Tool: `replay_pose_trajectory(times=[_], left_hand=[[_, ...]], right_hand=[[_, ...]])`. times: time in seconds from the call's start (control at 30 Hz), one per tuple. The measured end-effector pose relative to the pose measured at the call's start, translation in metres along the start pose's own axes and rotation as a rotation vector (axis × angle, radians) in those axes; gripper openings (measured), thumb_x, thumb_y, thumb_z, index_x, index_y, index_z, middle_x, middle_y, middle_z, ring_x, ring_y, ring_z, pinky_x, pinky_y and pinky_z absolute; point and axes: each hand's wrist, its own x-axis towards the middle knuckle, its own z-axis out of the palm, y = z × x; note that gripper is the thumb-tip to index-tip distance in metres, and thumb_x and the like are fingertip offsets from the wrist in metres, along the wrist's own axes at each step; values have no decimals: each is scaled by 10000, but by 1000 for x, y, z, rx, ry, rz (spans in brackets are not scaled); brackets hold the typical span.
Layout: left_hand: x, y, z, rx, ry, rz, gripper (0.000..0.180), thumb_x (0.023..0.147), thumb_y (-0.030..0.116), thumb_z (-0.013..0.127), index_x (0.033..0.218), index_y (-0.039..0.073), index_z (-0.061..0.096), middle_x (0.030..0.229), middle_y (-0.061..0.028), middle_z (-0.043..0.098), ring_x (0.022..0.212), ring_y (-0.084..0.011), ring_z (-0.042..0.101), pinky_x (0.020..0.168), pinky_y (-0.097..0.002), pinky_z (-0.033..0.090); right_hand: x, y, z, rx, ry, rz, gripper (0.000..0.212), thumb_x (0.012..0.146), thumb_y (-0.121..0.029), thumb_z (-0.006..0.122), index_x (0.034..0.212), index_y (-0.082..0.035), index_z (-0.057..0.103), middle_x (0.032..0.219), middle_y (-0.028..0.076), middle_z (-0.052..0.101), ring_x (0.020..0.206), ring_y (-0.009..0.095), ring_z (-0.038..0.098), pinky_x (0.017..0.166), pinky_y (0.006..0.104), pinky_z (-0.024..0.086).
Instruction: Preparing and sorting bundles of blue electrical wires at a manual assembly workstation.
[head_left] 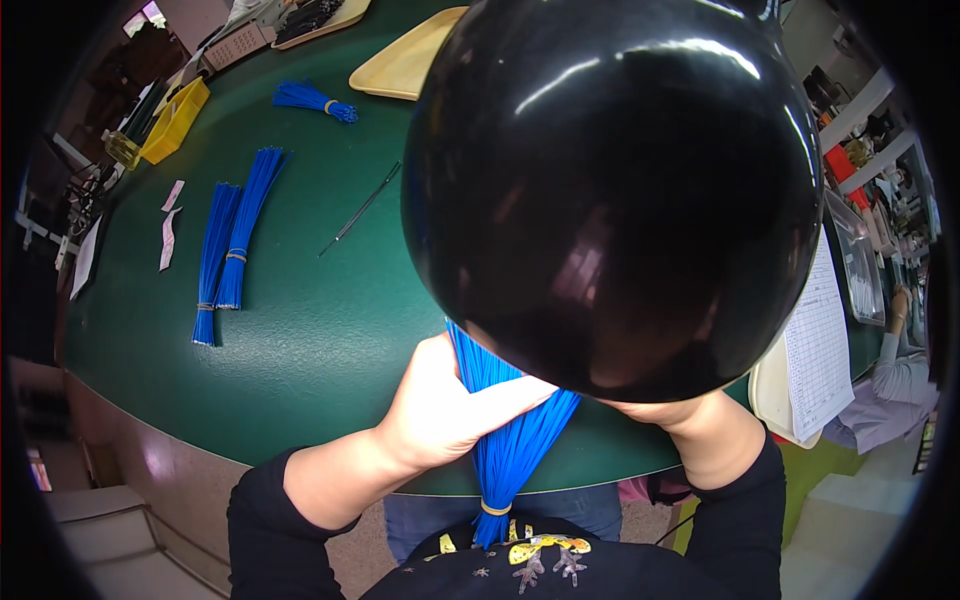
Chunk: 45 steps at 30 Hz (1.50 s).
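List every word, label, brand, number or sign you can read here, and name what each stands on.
No text can be read.
Gridded white sheet at right: rows of marks, too small to read.
Pink paper strips: any writing is too small to tell.
White sheet at left: seen too slantwise to read.
Yellow print on the dark top: no readable letters.

Pretty plain getup tbh: a black sleeve sits behind the left hand, scrunched partway up the forearm so the wrist is bare. Same deal behind the right hand, where the other sleeve is black too. Closer in than both hands there's a black top with yellow patches and greyish snowflake-ish shapes, plus dull blue trousers.
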Motion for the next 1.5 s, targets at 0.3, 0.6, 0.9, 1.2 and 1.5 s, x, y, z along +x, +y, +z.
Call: replay_pose_trajectory(times=[0.3,0.6,0.9,1.2,1.5], left_hand=[[3,2,5,73,47,49,116,753,42,639,816,-55,629,702,-89,638,639,-113,609,599,-226,486],[3,-2,6,100,12,-1,140,763,68,639,843,-46,625,714,-71,636,624,-99,593,609,-225,479],[1,-5,-2,-19,11,-51,132,744,57,661,826,-44,639,719,-78,645,649,-100,609,605,-216,483],[3,-3,4,67,28,-26,96,744,56,654,774,-36,648,677,-74,640,618,-92,606,578,-212,479],[3,0,5,13,48,-51,126,758,66,643,825,-39,632,713,-77,641,649,-102,606,610,-225,482]], right_hand=[[-2,21,13,-252,229,-286,347,655,-18,685,963,85,561,981,185,587,894,286,584,790,334,464],[2,-4,10,63,148,-6,392,653,-14,690,1008,70,545,964,160,593,853,266,598,776,327,469],[13,-10,5,-137,89,-131,447,657,-10,689,1061,69,516,1047,173,558,939,270,566,827,331,445],[-5,14,-8,-236,2,-148,439,681,1,675,1080,69,504,1050,160,565,937,247,569,818,323,447],[3,10,-12,-191,-104,-156,425,673,6,667,1063,73,513,1049,168,565,942,260,568,829,328,442]])
